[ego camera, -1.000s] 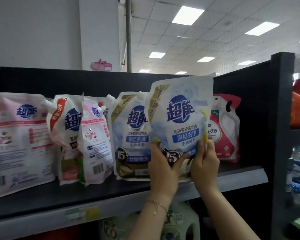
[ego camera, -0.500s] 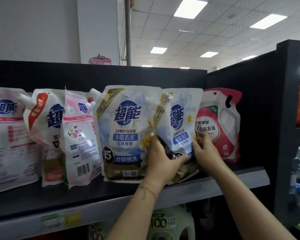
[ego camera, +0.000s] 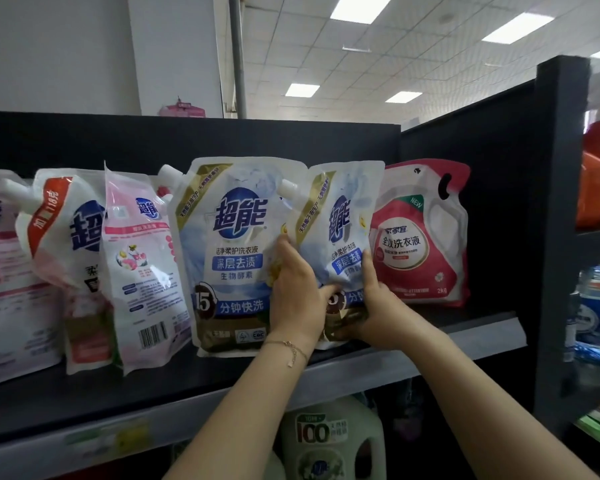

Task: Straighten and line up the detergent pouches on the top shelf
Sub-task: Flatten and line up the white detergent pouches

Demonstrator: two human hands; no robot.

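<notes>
The left hand (ego camera: 297,299) and right hand (ego camera: 374,306) grip the angled blue pouch (ego camera: 340,216) from either side, fingers curled round its lower half, base on the top shelf (ego camera: 430,344).

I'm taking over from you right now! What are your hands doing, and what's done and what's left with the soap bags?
Left hand grips the held blue pouch by its left edge; right hand grips its lower right edge.
It is at the top shelf, between the front-facing blue pouch and the red pouch, turned partly sideways.
Done: that neighbour faces front.
Left: face this one forward, then straighten the leaning pink pouch.
</notes>
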